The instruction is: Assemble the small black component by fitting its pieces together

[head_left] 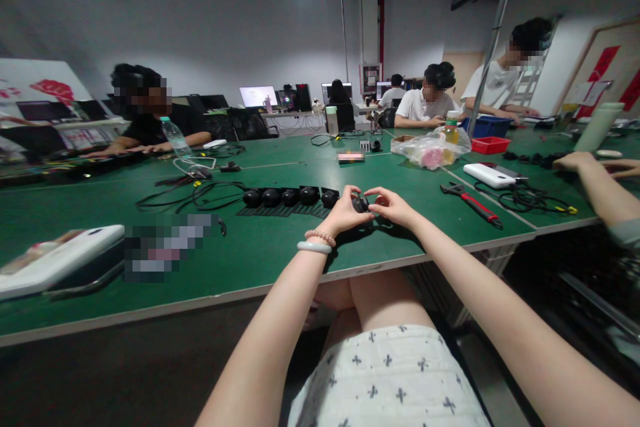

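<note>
Between my two hands, just above the green table (280, 247), is a small black round part (359, 203); its exact kind I cannot make out. My left hand (345, 210), with a bangle and a beaded bracelet at the wrist, curls its fingers and thumb around the part's left side. On the right side, the fingertips of my right hand (393, 205) pinch it. A row of several similar black rounded parts (290, 197) stands to the left of my left hand, along flat black ribbed strips (263, 211).
Black cables (215, 195) lie left of the row. An adjustable wrench (473, 203) with red handles, a white power bank (489, 175) and a red tray (490, 145) are at the right. A plastic bag (433, 150) sits farther back. Co-workers sit around the table; one's hand (575, 161) reaches in from the right.
</note>
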A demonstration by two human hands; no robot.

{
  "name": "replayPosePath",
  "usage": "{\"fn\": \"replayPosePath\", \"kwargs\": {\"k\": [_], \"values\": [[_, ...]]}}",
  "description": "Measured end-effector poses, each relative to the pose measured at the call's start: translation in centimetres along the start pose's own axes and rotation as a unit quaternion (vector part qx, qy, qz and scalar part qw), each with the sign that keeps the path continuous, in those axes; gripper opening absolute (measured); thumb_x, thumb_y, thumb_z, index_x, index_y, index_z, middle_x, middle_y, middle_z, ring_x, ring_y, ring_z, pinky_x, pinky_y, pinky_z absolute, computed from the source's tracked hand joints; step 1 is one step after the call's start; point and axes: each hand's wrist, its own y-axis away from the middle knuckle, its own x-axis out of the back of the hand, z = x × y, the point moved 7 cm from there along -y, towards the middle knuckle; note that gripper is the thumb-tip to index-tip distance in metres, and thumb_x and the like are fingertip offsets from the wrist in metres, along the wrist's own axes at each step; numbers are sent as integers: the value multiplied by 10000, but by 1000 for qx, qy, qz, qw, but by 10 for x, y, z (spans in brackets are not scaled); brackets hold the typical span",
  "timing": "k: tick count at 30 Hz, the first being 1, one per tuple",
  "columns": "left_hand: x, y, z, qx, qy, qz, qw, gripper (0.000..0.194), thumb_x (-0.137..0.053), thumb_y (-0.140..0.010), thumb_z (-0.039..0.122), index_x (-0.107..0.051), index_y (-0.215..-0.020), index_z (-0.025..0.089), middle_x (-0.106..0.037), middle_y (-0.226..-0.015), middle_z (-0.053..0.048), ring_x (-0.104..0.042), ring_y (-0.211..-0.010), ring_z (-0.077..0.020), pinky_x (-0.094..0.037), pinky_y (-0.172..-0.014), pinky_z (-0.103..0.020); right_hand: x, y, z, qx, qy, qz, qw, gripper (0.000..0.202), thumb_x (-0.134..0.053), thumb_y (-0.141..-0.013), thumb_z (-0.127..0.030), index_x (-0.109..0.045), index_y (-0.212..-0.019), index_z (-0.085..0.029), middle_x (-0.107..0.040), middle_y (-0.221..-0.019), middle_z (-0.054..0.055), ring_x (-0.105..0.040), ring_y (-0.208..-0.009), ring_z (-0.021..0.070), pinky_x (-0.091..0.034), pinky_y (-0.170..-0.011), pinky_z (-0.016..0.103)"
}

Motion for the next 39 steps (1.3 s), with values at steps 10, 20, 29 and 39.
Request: {"fn": "replayPosePath", "kwargs": {"k": [10, 20, 29, 39], "values": [[0, 3, 11, -55, -144, -7, 988, 632, -682, -505, 349, -363, -1025, 183, -498, -775, 16, -516, -700, -122, -412, -638, -258, 0, -4, 17, -44, 43, 24, 998, 352, -487, -716, -491, -519, -795, -149, -436, -520, -52, -376, -448, 67, -285, -433, 188], [-4, 4, 22, -54, -139, -2, 989, 579, -696, -476, 308, -415, -971, 202, -538, -758, 7, -546, -680, -147, -431, -630, -272, 1, -7, 33, -100, 73, 42, 991, 576, -295, -750, -631, -487, -521, -138, -427, -385, -16, -376, -352, 75, -269, -397, 209], [1, 2, 16, -61, -154, 17, 986, 637, -695, -481, 354, -391, -1017, 197, -526, -863, -15, -532, -738, -140, -413, -680, -277, 19, -3, 24, -82, 76, 117, 987, 581, -274, -776, -601, -585, -656, -126, -494, -492, 9, -435, -417, 86, -338, -447, 211], [1, 3, 12, -45, -150, 8, 988, 613, -669, -515, 346, -368, -1025, 190, -508, -816, 5, -510, -685, -116, -399, -618, -247, 8, -2, -2, 25, -45, 39, 998, 442, -644, -620, -334, -525, -1014, -175, -547, -965, 62, -545, -799, 133, -446, -723, 272]]}}
